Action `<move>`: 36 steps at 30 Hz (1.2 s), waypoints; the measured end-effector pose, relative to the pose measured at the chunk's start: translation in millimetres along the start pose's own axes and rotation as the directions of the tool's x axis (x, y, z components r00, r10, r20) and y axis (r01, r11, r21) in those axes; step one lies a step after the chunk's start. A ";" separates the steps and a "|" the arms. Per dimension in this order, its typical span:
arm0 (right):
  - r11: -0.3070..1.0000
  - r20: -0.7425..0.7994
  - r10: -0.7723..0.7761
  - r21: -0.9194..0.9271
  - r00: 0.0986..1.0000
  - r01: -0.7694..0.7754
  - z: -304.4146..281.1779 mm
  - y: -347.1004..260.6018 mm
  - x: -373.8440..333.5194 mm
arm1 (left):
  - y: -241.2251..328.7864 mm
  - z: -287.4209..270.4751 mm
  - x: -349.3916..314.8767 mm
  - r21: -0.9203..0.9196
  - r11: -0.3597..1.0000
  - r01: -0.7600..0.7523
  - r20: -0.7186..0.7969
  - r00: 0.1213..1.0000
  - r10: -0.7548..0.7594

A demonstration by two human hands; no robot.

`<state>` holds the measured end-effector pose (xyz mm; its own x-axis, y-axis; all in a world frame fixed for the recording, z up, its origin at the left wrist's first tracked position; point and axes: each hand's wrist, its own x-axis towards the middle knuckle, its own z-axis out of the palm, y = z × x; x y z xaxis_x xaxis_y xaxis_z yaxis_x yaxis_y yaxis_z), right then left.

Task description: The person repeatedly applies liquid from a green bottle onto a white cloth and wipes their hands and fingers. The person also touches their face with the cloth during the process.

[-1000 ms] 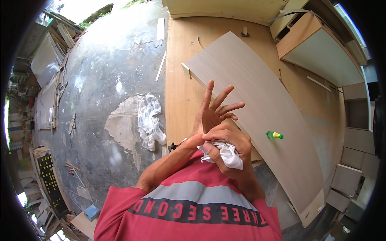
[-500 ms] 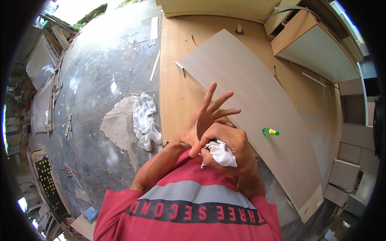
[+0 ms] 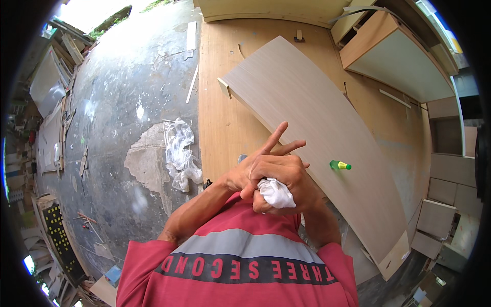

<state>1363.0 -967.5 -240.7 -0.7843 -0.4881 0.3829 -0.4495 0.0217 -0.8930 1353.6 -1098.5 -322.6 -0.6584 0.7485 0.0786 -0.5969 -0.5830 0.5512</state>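
My left hand (image 3: 246,169) is raised in front of my chest with its fingers stretched out and apart. My right hand (image 3: 285,170) is closed round a bunched white cloth (image 3: 276,193) and presses against the thumb side of the left one, covering part of it. Beyond both hands lies a long pale wood-grain panel (image 3: 312,97), set at a slant. On that panel, to the right of my hands, a small green bottle (image 3: 339,165) with a yellow label lies on its side or leans; which one I cannot tell.
Beneath the panel is a wide tan board (image 3: 217,110). Crumpled clear plastic (image 3: 180,153) lies on the stained grey floor (image 3: 110,169) to the left. A wooden cabinet (image 3: 399,61) stands at the far right, with stacked board pieces (image 3: 452,176) along the right side.
My right hand has shifted slightly up and left over the left hand's palm. The left hand has turned and its fingers have tipped lower to the right. The view has shifted a little.
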 end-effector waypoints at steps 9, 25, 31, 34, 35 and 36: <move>0.990 -0.115 -0.026 -0.138 0.993 0.010 6.3 -10.7 -14.6 | 7.2 2.6 1.4 0.066 0.995 -0.072 -0.066 0.995 0.076; 0.982 -0.232 -0.039 -0.190 0.972 -0.006 18.4 -6.7 -20.3 | 6.9 -2.6 6.1 0.072 0.986 -0.148 -0.036 0.988 0.151; 0.983 -0.150 -0.051 -0.182 0.987 0.023 11.1 -4.8 -20.7 | 12.5 -1.6 6.3 0.112 0.986 -0.127 -0.058 0.989 0.134; 0.979 -0.135 -0.065 -0.198 0.989 0.038 8.2 -5.0 -22.3 | 17.1 2.1 7.0 0.115 0.985 -0.127 -0.080 0.987 0.136; 0.975 -0.165 -0.102 -0.211 0.981 0.066 9.8 -5.0 -19.9 | 18.0 2.8 7.2 0.113 0.985 -0.129 -0.084 0.987 0.139; 0.970 -0.194 -0.140 -0.225 0.971 0.095 11.2 -5.1 -18.3 | 18.2 2.1 7.4 0.108 0.983 -0.145 -0.068 0.986 0.153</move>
<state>1384.5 -968.5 -245.8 -0.7818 -0.3073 0.5426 -0.6063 0.1711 -0.7766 1338.8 -1102.9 -310.2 -0.7718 0.6272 0.1051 -0.4419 -0.6477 0.6206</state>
